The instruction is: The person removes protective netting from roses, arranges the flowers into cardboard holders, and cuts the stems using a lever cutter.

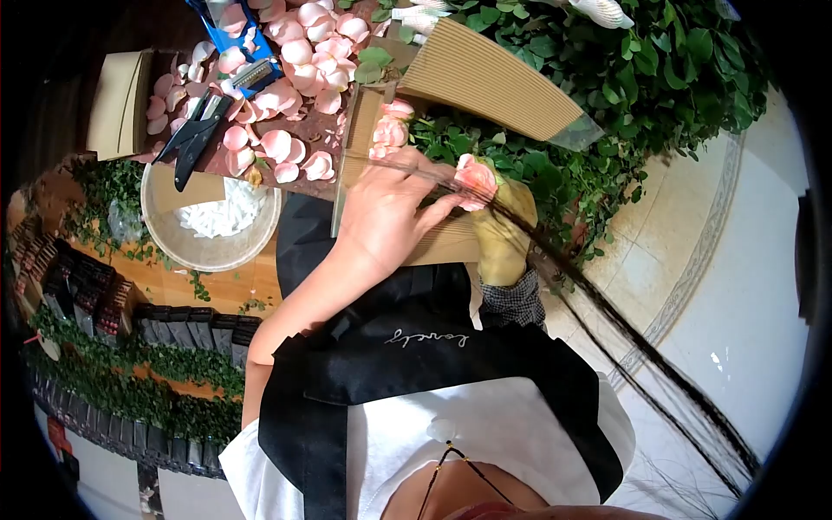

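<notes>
My left hand (381, 208) is bare and reaches over a corrugated cardboard sheet (446, 243). Its thumb and forefinger close on the left side of a pink rose (475, 180); the other fingers bend beside several pink roses (390, 132) lined up along the cardboard. My right hand (504, 234) wears a yellowish glove under a checked sleeve. It is closed around the rose just below the bloom, the stem being hidden. A second corrugated piece (485, 78) with a clear plastic corner lies over the leaves beyond.
Loose pink petals (299, 69), a black-handled cutter (195, 139) and a blue tool (251, 74) lie on the brown tabletop (303, 178). A bucket (212, 251) holds white scraps. Leafy rose stems (676, 69) pile up at right. Dark hair strands (624, 321) cross the view.
</notes>
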The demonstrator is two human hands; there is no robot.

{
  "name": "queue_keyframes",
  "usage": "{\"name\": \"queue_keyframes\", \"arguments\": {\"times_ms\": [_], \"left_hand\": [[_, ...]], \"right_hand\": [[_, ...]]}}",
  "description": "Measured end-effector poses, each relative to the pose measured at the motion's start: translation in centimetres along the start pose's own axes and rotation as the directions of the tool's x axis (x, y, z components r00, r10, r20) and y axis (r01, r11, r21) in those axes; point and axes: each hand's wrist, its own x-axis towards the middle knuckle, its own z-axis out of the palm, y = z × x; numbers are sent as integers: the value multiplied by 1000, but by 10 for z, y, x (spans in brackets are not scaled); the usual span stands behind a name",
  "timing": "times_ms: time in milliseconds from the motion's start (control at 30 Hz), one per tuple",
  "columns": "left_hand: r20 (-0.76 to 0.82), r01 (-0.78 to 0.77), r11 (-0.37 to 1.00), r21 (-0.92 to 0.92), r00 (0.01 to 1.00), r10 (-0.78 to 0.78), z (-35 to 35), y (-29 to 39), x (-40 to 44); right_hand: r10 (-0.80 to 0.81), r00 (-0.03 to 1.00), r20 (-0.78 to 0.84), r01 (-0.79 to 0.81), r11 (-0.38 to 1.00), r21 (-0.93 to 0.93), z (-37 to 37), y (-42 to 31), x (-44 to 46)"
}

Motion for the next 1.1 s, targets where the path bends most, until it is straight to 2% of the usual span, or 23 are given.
{"name": "queue_keyframes", "arguments": {"times_ms": [133,200,267,300,400,467,567,633,667,733,767,833,900,1000,1100], "left_hand": [[7,-21,997,79,1000,20,-4,-1,7],[19,-22,998,52,1000,21,-6,-2,11],[30,-22,999,23,999,21,-4,-4,14],[7,-50,996,73,999,50,-2,-6,16],[-28,-124,978,166,991,131,-1,-3,25],[-21,-206,943,261,975,219,0,-5,28],[-66,-233,926,295,962,263,-12,1,35],[-39,-211,935,284,972,232,-25,-4,34],[-170,-85,935,343,974,151,-27,-7,31],[-436,187,895,404,900,9,-29,-11,28],[-436,189,894,405,900,7,-27,-5,23],[-334,83,990,118,942,-39,-22,16,6],[-83,-177,984,35,980,179,-15,20,-12],[-34,-169,982,81,985,172,6,25,-20],[-54,-121,986,111,990,128,13,18,-22]], "right_hand": [[21,999,48,-17,996,-84,-3,-9,3],[-100,992,-73,99,995,-20,-3,-13,6],[-102,994,-49,98,992,-76,-5,-11,5],[-105,994,-22,102,986,-129,-5,-9,4],[-75,996,54,79,994,-76,-1,4,0],[-81,996,49,84,995,-58,-3,1,-1],[-72,997,33,72,997,-24,-6,-6,0],[-54,998,20,54,999,-8,-7,-10,3],[-43,998,42,46,996,-80,-8,-12,4],[-16,997,73,28,986,-166,-8,-11,4],[-15,997,75,28,986,-165,-7,-10,4],[44,992,121,-36,997,-70,-6,-6,4],[-100,995,7,100,995,-31,0,4,1],[-30,1000,7,30,1000,-4,3,9,-6],[-3,999,39,3,1000,23,0,2,0]]}}
